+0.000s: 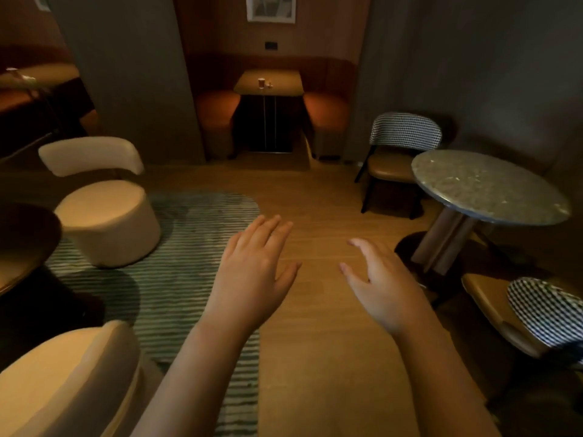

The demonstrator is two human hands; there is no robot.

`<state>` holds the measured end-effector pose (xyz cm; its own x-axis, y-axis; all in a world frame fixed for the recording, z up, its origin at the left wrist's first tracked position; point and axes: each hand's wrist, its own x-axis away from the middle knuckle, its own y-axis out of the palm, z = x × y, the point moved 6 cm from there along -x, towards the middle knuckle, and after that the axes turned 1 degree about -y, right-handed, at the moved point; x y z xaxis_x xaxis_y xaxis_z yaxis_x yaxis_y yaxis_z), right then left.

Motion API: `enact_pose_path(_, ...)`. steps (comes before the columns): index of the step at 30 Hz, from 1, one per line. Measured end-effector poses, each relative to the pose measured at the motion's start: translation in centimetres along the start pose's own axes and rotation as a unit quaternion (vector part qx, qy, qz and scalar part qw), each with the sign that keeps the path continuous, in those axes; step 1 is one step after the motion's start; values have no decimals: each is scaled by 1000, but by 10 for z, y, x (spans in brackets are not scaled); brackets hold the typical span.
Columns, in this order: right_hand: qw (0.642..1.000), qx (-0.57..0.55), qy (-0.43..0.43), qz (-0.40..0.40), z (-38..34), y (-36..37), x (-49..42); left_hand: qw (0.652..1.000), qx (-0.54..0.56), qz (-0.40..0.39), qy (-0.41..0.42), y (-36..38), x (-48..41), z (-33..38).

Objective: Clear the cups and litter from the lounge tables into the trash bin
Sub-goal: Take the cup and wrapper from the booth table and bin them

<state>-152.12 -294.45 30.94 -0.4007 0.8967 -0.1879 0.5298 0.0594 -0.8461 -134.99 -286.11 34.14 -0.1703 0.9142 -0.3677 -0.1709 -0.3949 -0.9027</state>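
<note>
Both of my hands are held out over the wooden floor, empty. My left hand [254, 272] is flat with its fingers together and the thumb spread. My right hand [383, 283] is open with the fingers slightly curled. Far ahead, in a booth, a paper cup [261, 82] stands on a small square table [277, 86] with a small piece of litter [269, 85] beside it. At the far left edge another cup [12, 71] and pale litter [29, 79] sit on a table that is mostly out of view. No trash bin is in view.
A round stone-topped table [492, 187] stands at right between two houndstooth chairs [405, 134] [545, 313]. Cream chairs [104, 209] [63, 380] and a dark table [22, 241] sit on a striped rug [189, 279] at left. Orange booth seats [217, 111] flank the far table.
</note>
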Motion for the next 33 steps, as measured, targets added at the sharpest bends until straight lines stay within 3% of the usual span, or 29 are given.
enact_pose_path(7, 994, -23, -58, -87, 21, 65, -170, 997, 7, -22, -79, 59, -145, -72)
enact_pose_path(13, 993, -10, -91, -79, 33, 103, -355, 995, 23, 6, -99, 125, -300, -138)
enact_pose_path(20, 992, -2, -112, -55, 39, 98, -571, 996, 47, 32, -74, 181, -516, -179)
enact_pose_path(26, 999, -30, -6, -44, 133, 114, -728, 998, 57, -14, -22, 270, -698, -181)
enact_pose_path(29, 998, -27, -6, -50, 153, 124, -783, 999, 33, 5, -16, 285, -751, -194)
enact_pose_path(33, 998, -24, -25, -50, 188, 134, -929, 998, 40, 7, -42, 334, -880, -214)
